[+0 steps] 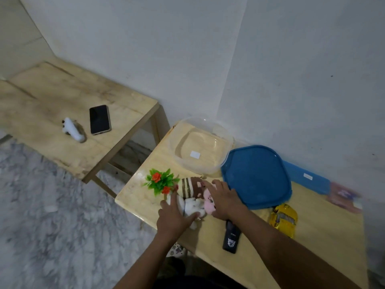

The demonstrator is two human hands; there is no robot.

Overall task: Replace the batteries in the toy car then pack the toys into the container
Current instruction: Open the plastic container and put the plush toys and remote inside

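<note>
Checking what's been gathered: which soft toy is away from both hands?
The white plush toy on the far table, beside the phone; the rest sit bunched under both hands.

A phone (99, 119) lies face up with a dark screen on the far table (41, 113), which stands apart from the near table across a gap. Just left of the phone lies a small white object (73, 130), possibly a gadget; the view is too soft to tell. Below both tables runs a grey marbled floor (52, 215). A pale wall (208, 59) rises behind. At the near table's right edge lies a blurred pinkish packet (344, 197).
</note>
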